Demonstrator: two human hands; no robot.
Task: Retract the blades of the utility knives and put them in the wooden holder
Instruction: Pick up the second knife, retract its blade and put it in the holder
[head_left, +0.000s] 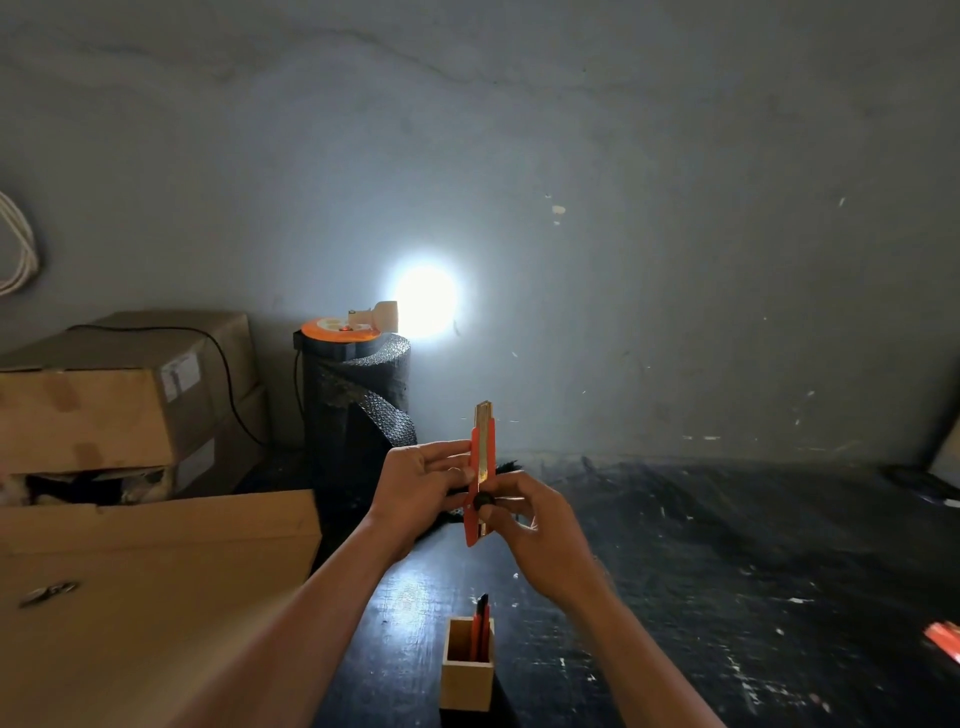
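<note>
I hold an orange utility knife (480, 457) upright in front of me, tip up, a short metal end showing at its top. My left hand (421, 488) grips its body from the left. My right hand (540, 530) holds its lower part from the right, thumb by the black slider knob. Below, near the front edge, stands a square wooden holder (466, 686) with an orange and black knife (482, 626) upright inside it. Another orange object (946, 640) lies at the far right edge; what it is I cannot tell.
The black table top (727, 545) stretches to the right. Cardboard boxes (130, 405) stack at the left, with a flat cardboard sheet (156, 582) in front. A black bubble-wrap roll (358, 405) with a bright lamp on top stands against the wall.
</note>
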